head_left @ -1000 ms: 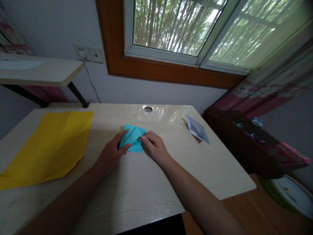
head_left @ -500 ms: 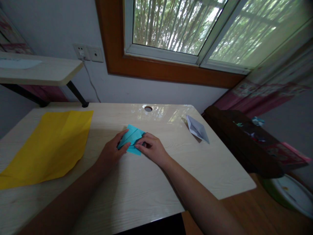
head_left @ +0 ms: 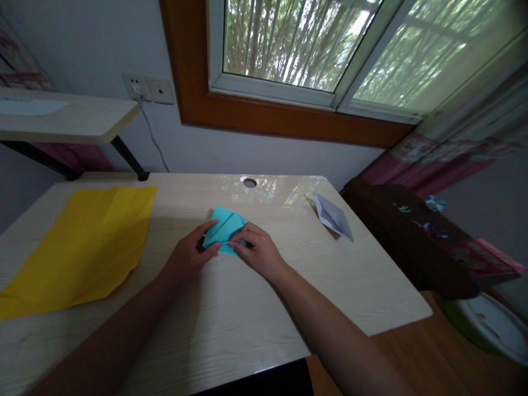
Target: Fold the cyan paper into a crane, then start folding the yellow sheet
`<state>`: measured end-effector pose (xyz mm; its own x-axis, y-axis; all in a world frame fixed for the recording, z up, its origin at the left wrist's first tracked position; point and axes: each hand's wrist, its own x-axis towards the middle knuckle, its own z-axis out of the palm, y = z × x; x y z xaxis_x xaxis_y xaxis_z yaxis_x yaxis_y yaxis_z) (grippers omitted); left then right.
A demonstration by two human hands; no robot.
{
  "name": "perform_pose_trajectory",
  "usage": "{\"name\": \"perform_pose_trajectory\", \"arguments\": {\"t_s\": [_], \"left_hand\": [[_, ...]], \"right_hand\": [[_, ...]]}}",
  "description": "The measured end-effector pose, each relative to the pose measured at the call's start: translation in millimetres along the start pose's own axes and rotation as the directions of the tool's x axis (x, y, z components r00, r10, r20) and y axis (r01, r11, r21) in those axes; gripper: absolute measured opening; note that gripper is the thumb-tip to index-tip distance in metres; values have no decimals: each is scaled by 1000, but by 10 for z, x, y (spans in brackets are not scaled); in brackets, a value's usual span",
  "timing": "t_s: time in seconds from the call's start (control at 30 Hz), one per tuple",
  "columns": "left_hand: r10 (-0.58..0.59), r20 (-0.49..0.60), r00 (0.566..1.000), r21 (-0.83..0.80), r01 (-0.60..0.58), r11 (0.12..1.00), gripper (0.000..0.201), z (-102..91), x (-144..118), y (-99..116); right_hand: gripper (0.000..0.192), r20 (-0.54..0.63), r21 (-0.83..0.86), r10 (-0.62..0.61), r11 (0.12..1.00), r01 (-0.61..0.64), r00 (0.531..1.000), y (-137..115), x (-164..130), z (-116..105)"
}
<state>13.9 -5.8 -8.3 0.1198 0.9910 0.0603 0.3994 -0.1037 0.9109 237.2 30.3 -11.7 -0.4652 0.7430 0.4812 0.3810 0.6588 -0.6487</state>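
Two bare hands meet over a small piece of folded blue paper (head_left: 225,223), close to the middle of the table (head_left: 247,324) from side to side and nearer its far edge. The left hand (head_left: 192,250) holds the paper by its left side, thumb low and forefinger higher up, with a moderate gap between them where the blue shows. The right hand (head_left: 259,246) is drawn in narrow, thumb and fingertips gathered on the paper's lower right part and hiding some of it; I can't make out exactly which layer they have hold of. Dark crease lines run slantwise across the upper face, and a strip of blue shows below the fingertips.

Well to the left lies a large yellow sheet (head_left: 86,247), its lower edge uneven. Off to the right, near the table's right edge, sits a folded white paper (head_left: 333,216), partly opened and casting a small shadow. A round hole (head_left: 249,182) is set in the table near the wall. Above, a window (head_left: 289,44) in a brown wooden frame (head_left: 264,122) looks onto greenery behind bars. At left there's a raised shelf (head_left: 82,124), with a white cord (head_left: 154,140) hanging from the wall socket (head_left: 136,88) just beyond it.
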Motion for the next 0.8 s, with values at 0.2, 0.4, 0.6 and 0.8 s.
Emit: {"name": "perform_pose_trajectory", "arguments": {"t_s": [0.2,0.4,0.6,0.8], "left_hand": [[-37,15,999,-268,40,963,63,7,14,-3],[-52,6,999,-319,51,946,57,-9,19,21],[-66,-13,998,-338,58,939,54,-14,33,-6],[-84,-25,996,-347,70,935,51,-12,44,-38]], "right_hand": [[7,-48,27,-26,999,27,998,-8,7,-18],[7,-95,37,-4,999,7,996,-31,12,-35],[5,-116,38,-12,999,16,993,-39,20,-48],[4,-160,58,6,998,4,987,-39,17,-44]]}}
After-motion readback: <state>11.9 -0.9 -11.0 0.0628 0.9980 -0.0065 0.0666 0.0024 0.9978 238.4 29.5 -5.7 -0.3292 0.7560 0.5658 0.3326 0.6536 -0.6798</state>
